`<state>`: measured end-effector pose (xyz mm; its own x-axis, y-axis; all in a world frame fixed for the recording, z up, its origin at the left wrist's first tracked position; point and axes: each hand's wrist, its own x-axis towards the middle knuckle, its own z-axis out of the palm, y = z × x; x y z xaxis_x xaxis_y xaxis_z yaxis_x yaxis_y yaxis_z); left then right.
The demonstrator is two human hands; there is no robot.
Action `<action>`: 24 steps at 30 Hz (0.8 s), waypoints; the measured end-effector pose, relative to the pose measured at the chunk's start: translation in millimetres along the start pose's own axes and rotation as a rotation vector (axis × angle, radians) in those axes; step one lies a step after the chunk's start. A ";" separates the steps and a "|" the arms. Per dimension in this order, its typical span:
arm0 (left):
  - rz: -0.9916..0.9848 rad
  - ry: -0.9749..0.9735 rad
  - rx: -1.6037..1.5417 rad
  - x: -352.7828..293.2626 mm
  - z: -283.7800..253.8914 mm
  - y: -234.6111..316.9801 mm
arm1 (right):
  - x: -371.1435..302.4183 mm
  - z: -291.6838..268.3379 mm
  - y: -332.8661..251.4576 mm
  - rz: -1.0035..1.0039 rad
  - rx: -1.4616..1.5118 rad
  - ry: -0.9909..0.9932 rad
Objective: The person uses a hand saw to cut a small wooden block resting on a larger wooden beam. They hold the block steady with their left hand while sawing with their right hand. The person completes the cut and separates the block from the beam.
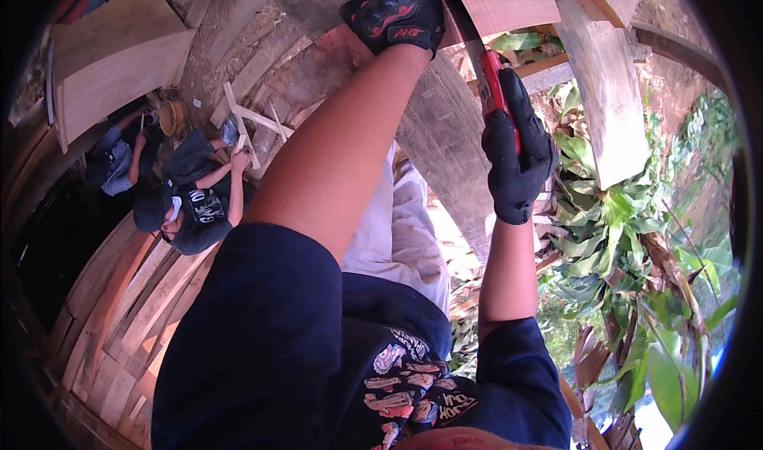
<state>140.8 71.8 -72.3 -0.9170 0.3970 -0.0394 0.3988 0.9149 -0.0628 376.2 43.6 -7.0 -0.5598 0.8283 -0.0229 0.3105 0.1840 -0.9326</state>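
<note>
In my right hand (518, 156), which wears a black glove, is the red handle of a handsaw (493, 81). The saw's dark blade (455, 9) points away from me and lies across a wide reddish board (509, 5). Just left of the blade, my left hand (395, 13) bears down on the board in a black glove with red trim. Its fingers look curled against the wood, though their tips are hidden. A grey weathered plank (445, 132) passes beneath both arms.
Another plank (600, 92) angles down at the right, above leafy plants (620, 220). At the left, a person (195, 208) holds thin wooden strips (250, 124), with a second person (119, 160) beyond. Stacked boards (127, 323) line the lower left, and a broad panel (119, 61) stands upper left.
</note>
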 end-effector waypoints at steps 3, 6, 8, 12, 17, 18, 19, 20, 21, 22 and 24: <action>0.021 0.022 -0.024 0.8 -3.8 -2.8 | -11.6 -5.2 7.3 -0.007 -0.028 -0.015; -0.051 -0.011 -0.012 2.9 -1.1 0.3 | -54.9 -26.5 30.9 0.056 0.037 -0.011; -0.041 -0.024 -0.023 2.0 -4.6 -1.4 | -80.8 -48.1 30.7 0.061 -0.049 -0.079; 0.018 -0.037 -0.019 -1.1 -8.3 -5.1 | -73.0 -41.8 19.0 0.127 -0.072 -0.100; 0.001 -0.027 0.002 -0.4 -3.6 -0.3 | -4.4 -3.3 4.0 0.044 0.038 -0.029; 0.029 -0.009 0.004 -0.1 -0.8 -2.4 | 1.2 -2.7 0.0 0.069 0.040 -0.038; 0.060 0.009 0.005 0.1 2.1 -3.6 | -2.4 -4.5 0.9 0.096 0.062 -0.048; 0.045 -0.013 0.022 -4.1 2.5 -4.2 | -9.8 -8.5 -0.2 0.132 0.076 -0.057; 0.026 -0.016 0.036 -0.5 0.4 -1.9 | -20.2 -13.4 11.0 0.045 0.024 -0.043; 0.007 -0.019 0.050 2.2 -1.4 1.3 | -40.1 -22.9 17.9 -0.015 -0.038 -0.024; -0.035 0.000 0.003 2.7 1.9 -2.1 | -80.1 -42.7 23.8 0.005 -0.115 -0.041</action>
<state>137.5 70.8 -74.1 -0.9303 0.3649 -0.0368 0.3667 0.9279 -0.0675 461.2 4.3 -12.0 -0.5881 0.8076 -0.0439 0.3978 0.2415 -0.8851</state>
